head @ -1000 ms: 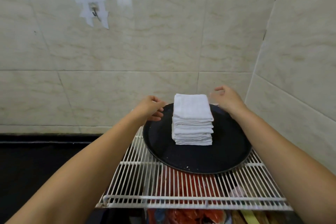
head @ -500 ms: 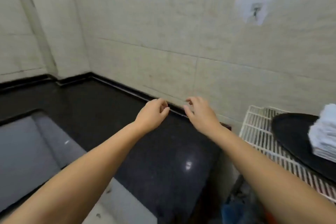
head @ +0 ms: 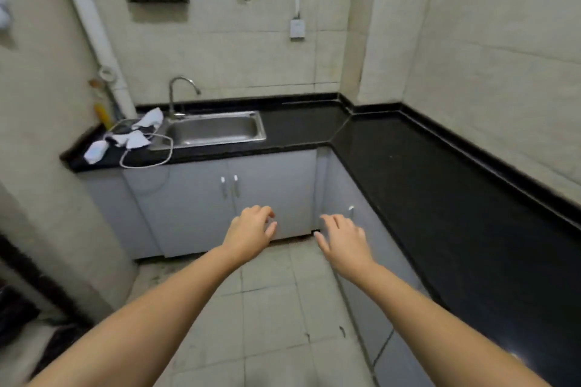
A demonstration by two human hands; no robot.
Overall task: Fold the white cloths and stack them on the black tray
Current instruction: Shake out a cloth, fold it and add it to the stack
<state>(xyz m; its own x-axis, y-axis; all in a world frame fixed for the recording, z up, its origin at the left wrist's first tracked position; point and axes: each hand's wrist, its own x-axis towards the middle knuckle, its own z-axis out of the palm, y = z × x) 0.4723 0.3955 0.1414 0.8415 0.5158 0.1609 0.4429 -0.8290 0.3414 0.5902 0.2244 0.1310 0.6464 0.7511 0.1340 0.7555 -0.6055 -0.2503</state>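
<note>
Two bare hands, L [head: 251, 231] & R [head: 344, 237], held out over floor, fingers loosely curled, gripping nothing; white cloths [head: 125, 135] crumpled on black counter [head: 424, 173] at 10 o'clock, beside sink [head: 217, 130].

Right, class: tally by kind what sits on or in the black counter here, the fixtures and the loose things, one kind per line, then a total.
Sink: 1
Tap: 1
White cloths, crumpled left of the sink: about 3, too blurred to be sure
White cable loop: 1
Total: about 6
</note>
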